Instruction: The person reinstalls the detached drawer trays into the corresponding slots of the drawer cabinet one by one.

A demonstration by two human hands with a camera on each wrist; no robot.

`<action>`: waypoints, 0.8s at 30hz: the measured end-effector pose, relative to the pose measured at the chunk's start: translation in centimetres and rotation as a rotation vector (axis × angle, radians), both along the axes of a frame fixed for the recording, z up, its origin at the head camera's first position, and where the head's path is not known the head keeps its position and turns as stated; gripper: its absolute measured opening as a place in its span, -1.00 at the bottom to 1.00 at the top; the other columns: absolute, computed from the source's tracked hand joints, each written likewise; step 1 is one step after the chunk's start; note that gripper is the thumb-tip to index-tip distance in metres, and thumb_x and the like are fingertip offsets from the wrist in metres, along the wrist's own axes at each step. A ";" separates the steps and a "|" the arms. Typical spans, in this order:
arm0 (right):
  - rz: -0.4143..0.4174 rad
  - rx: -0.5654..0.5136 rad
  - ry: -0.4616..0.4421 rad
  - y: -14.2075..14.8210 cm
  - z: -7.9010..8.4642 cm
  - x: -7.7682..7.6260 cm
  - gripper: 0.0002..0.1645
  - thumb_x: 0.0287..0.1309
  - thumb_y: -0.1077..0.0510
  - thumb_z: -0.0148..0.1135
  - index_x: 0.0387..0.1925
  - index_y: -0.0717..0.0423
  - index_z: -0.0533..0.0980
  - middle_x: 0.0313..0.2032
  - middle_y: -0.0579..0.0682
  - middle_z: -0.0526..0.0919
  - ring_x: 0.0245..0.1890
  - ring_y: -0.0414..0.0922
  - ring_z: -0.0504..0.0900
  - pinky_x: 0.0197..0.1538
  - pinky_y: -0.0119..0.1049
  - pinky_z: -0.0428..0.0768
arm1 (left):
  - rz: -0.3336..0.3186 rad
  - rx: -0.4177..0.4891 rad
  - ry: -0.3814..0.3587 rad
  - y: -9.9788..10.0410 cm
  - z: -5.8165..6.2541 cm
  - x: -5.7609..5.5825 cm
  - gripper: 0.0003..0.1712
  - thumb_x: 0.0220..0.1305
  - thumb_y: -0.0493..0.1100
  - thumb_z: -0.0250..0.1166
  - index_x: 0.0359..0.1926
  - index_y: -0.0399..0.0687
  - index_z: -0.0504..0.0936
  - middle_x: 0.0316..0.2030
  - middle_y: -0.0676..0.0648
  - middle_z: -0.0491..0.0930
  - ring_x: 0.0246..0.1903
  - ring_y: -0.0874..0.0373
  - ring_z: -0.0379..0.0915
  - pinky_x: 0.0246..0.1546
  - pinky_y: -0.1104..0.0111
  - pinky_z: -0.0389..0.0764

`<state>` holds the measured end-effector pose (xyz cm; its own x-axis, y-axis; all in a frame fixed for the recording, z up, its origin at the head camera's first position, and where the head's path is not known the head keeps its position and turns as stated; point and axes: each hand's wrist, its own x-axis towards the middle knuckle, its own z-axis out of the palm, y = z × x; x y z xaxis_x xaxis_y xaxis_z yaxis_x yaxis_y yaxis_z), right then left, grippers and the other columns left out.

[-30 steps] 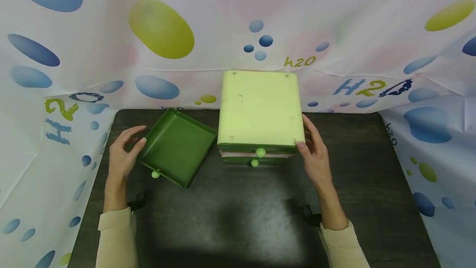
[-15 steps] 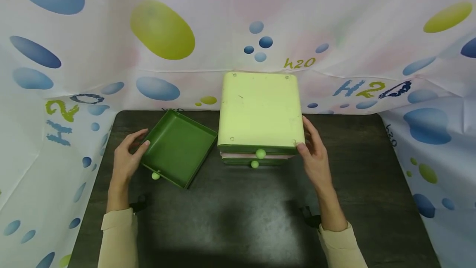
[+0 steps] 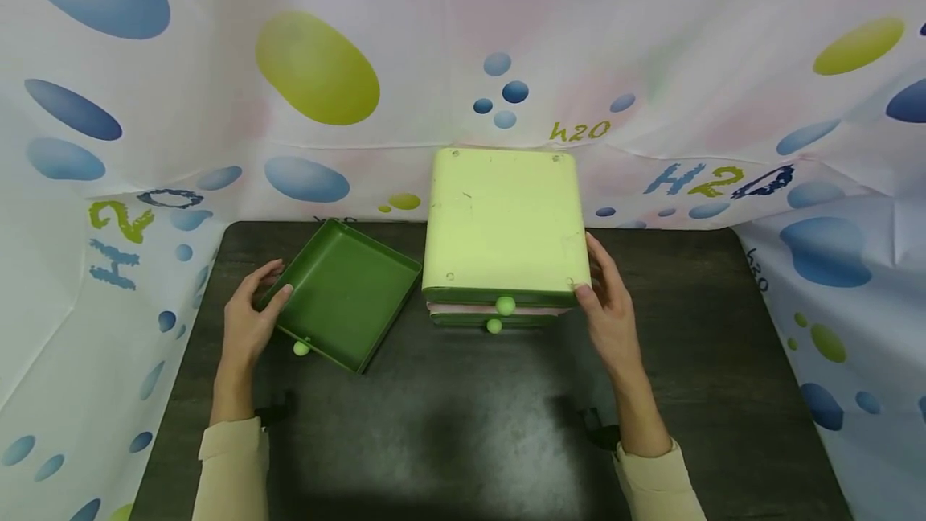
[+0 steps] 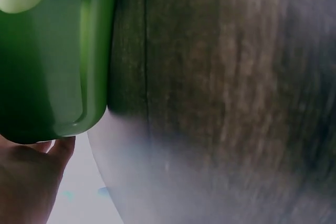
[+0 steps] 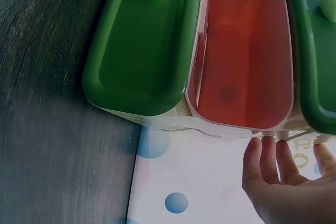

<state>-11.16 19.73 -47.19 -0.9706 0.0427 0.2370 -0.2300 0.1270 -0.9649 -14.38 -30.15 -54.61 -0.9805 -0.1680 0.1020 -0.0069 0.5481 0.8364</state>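
In the head view a green drawer (image 3: 350, 296) with a pale green knob (image 3: 301, 349) lies turned on the table, left of the chest. My left hand (image 3: 249, 324) holds its left wall, thumb over the rim and fingers outside; the drawer front (image 4: 42, 72) hides part of the grip in the left wrist view. A pale yellow-green chest (image 3: 509, 215) stands upright. My right hand (image 3: 611, 328) touches its right side with extended fingertips, the thumb at the top front corner. The right wrist view shows the chest's reddish open slot (image 5: 247, 51) between two green drawer fronts.
The dark wood table (image 3: 448, 424) runs in front of both hands. A white sheet with blue and yellow spots (image 3: 318, 71) hangs behind the table and along both sides, close behind the chest.
My left hand has shifted slightly right, its thumb now over the drawer rim. The right hand stays at the chest. The whole head view has slid down a little.
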 end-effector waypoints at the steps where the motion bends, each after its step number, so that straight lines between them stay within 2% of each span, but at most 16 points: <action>1: 0.000 0.001 -0.002 0.0 0.0 0.0 -0.33 0.47 0.24 0.02 0.52 -0.11 0.18 0.40 0.01 0.30 0.25 -0.04 0.34 0.17 -0.29 0.33 | -0.002 -0.011 -0.006 0.0 -0.1 0.0 -0.42 0.41 -0.09 0.26 0.40 -0.01 0.42 0.23 -0.24 0.47 0.21 -0.19 0.34 0.23 -0.10 0.29; 5: -0.002 0.002 -0.009 -0.1 0.0 0.1 -0.33 0.47 0.24 0.02 0.52 -0.12 0.18 0.40 -0.01 0.30 0.26 -0.05 0.34 0.18 -0.28 0.32 | -0.011 -0.048 -0.038 -0.1 -0.5 0.3 -0.41 0.42 -0.06 0.25 0.42 -0.03 0.40 0.27 -0.27 0.42 0.25 -0.28 0.29 0.21 -0.19 0.26; 11: -0.001 -0.020 0.005 -0.2 0.0 0.2 -0.34 0.48 0.20 0.04 0.52 -0.09 0.18 0.41 0.02 0.29 0.28 0.00 0.32 0.19 -0.30 0.31 | -0.017 -0.098 -0.057 -0.5 -0.9 0.3 -0.45 0.42 -0.01 0.24 0.37 0.00 0.48 0.31 -0.27 0.39 0.29 -0.33 0.25 0.19 -0.25 0.24; 24: -0.005 -0.016 0.007 -0.1 -0.1 0.0 -0.34 0.47 0.16 0.05 0.52 -0.11 0.19 0.42 -0.01 0.28 0.30 0.00 0.32 0.21 -0.26 0.30 | -0.021 -0.102 -0.087 -0.8 -1.1 0.3 -0.47 0.43 0.04 0.23 0.33 -0.01 0.52 0.32 -0.28 0.38 0.34 -0.34 0.18 0.25 -0.28 0.16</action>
